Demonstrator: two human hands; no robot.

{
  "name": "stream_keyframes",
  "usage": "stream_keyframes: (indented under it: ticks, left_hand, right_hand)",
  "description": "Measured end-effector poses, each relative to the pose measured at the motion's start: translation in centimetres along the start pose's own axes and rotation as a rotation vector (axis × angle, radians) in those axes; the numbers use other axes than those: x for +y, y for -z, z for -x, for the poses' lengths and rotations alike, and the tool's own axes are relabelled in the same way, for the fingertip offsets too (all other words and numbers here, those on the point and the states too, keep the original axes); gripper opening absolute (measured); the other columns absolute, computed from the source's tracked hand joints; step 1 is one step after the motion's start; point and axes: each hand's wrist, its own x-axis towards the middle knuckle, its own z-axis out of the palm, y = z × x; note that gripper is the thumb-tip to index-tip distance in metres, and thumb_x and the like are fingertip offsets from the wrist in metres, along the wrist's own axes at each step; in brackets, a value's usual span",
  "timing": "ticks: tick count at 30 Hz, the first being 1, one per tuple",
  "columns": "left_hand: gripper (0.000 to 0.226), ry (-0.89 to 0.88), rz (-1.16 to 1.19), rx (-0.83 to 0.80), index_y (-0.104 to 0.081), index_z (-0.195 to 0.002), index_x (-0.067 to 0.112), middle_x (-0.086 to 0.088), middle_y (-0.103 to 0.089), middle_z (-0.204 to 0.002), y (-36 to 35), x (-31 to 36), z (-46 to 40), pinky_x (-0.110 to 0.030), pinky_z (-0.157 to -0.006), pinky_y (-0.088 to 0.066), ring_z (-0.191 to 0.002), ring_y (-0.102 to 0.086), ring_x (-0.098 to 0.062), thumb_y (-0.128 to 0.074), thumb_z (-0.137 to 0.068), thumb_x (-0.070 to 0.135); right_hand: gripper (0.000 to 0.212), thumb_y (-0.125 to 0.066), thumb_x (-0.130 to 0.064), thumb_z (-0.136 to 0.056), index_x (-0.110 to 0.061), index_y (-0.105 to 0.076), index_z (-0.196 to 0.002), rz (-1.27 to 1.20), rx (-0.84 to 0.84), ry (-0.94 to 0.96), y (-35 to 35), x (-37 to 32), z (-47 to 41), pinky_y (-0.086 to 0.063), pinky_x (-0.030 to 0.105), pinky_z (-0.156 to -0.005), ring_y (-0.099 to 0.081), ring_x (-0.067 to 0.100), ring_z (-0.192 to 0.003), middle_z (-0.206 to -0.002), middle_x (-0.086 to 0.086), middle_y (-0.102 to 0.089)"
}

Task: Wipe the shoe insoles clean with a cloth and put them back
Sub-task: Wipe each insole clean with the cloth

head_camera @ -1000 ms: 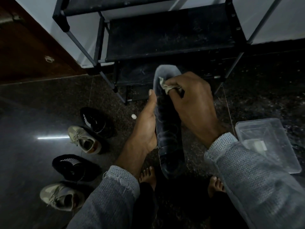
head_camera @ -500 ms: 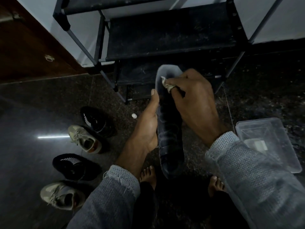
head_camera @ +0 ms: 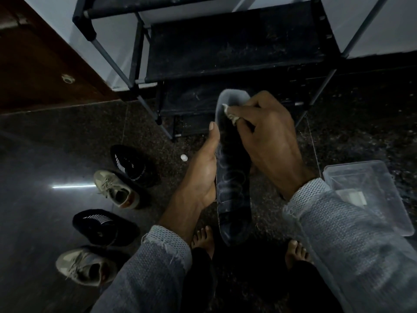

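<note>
— Where are you with the insoles?

— Mid-wipe, I'd say. My left hand [head_camera: 203,175] grips the dark insole [head_camera: 233,177] along its left edge, thumb stretched up the side. My right hand [head_camera: 268,141] pinches a small wad of cloth [head_camera: 230,114] against the pale far end.

— And the rest?

— The near part shows swirled streaks, so it looks worked over. Nothing is back in yet: two black sneakers [head_camera: 133,163] and two beige sneakers [head_camera: 117,188] wait on the floor to the left.
</note>
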Motion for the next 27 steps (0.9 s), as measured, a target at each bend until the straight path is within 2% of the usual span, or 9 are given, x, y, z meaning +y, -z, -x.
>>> stream_keyframes:
  ticks: [3,7,9,11,14,18,22,24,27]
  left_hand:
    - [0.058,0.011,0.012,0.008,-0.051,-0.136,0.016,-0.006,-0.062,-0.124,0.2,-0.1,-0.2,-0.04,-0.105,-0.043,-0.116,-0.057,-0.023,-0.028,-0.098,0.053]
    - [0.056,0.001,0.032,-0.003,-0.05,-0.135,0.015,-0.008,-0.066,-0.119,0.4,-0.1,-0.1,-0.035,-0.096,-0.05,-0.112,-0.061,-0.022,-0.026,-0.1,0.052]
    - [0.055,-0.002,0.047,-0.013,-0.052,-0.132,0.015,-0.007,-0.068,-0.114,0.6,0.0,-0.2,-0.033,-0.092,-0.052,-0.109,-0.063,-0.021,-0.026,-0.1,0.051]
    - [0.058,0.0,0.023,0.011,-0.049,-0.136,0.013,-0.009,-0.064,-0.122,0.4,0.0,-0.1,-0.037,-0.098,-0.048,-0.115,-0.059,-0.024,-0.029,-0.099,0.052]
    - [0.061,0.002,-0.018,0.02,-0.052,-0.137,0.015,-0.008,-0.059,-0.129,0.5,-0.4,-0.2,-0.046,-0.11,-0.036,-0.122,-0.053,-0.027,-0.033,-0.095,0.055]
    - [0.043,-0.055,-0.137,-0.003,-0.075,-0.097,0.04,0.009,-0.07,-0.114,0.1,-0.3,0.0,-0.047,-0.106,-0.043,-0.113,-0.063,-0.014,-0.035,-0.089,0.054]
    - [0.053,0.002,-0.038,0.046,-0.057,-0.133,0.022,-0.006,-0.059,-0.134,0.8,-0.5,-0.3,-0.045,-0.108,-0.039,-0.126,-0.054,-0.024,-0.035,-0.097,0.053]
    - [0.059,0.008,-0.062,0.044,-0.05,-0.138,0.018,-0.012,-0.055,-0.137,0.7,-0.4,-0.2,-0.045,-0.107,-0.039,-0.128,-0.052,-0.029,-0.037,-0.095,0.056]
    - [0.049,-0.026,-0.144,0.026,-0.062,-0.119,0.028,-0.003,-0.065,-0.124,0.2,-0.1,0.1,-0.045,-0.105,-0.044,-0.121,-0.058,-0.025,-0.043,-0.085,0.058]
  right_hand:
    - [0.023,-0.055,-0.021,-0.094,-0.01,-0.073,-0.103,0.053,0.049,-0.02,0.2,0.4,0.0,-0.039,0.006,-0.067,-0.052,0.005,-0.077,-0.091,-0.004,-0.054]
    - [0.022,-0.057,-0.012,-0.092,-0.006,-0.073,-0.105,0.014,0.033,0.13,-0.7,-0.7,0.5,-0.053,0.026,-0.075,-0.061,0.015,-0.084,-0.095,0.007,-0.063]
    - [0.027,-0.052,-0.017,-0.093,-0.005,-0.074,-0.103,0.006,0.024,0.17,-0.8,-1.1,0.5,-0.053,0.025,-0.075,-0.061,0.014,-0.085,-0.095,0.005,-0.063]
    - [0.026,-0.051,-0.015,-0.091,-0.004,-0.073,-0.1,0.008,0.023,0.131,-0.4,-0.9,0.2,-0.051,0.024,-0.076,-0.058,0.013,-0.085,-0.095,0.004,-0.062]
    - [0.02,-0.055,-0.003,-0.089,-0.001,-0.073,-0.097,0.12,0.058,0.048,0.3,0.4,-0.2,-0.049,0.039,-0.07,-0.058,0.028,-0.081,-0.091,0.016,-0.062]
    - [0.022,-0.055,-0.013,-0.095,-0.005,-0.072,-0.106,0.114,0.086,0.01,0.8,0.7,-0.3,-0.044,0.016,-0.065,-0.057,0.012,-0.08,-0.093,0.003,-0.059]
    - [0.02,-0.057,-0.013,-0.094,0.001,-0.07,-0.1,-0.075,0.041,0.01,0.3,-0.4,-0.2,-0.041,0.002,-0.081,-0.053,-0.012,-0.09,-0.097,-0.019,-0.051]
    - [0.019,-0.058,-0.011,-0.092,0.002,-0.069,-0.1,-0.079,0.033,0.007,0.3,-0.3,-0.4,-0.045,0.012,-0.08,-0.058,-0.001,-0.092,-0.095,-0.012,-0.059]
    - [0.021,-0.054,-0.005,-0.091,-0.001,-0.072,-0.099,0.124,0.08,0.015,0.8,0.9,-0.7,-0.047,0.031,-0.074,-0.059,0.026,-0.085,-0.095,0.015,-0.062]
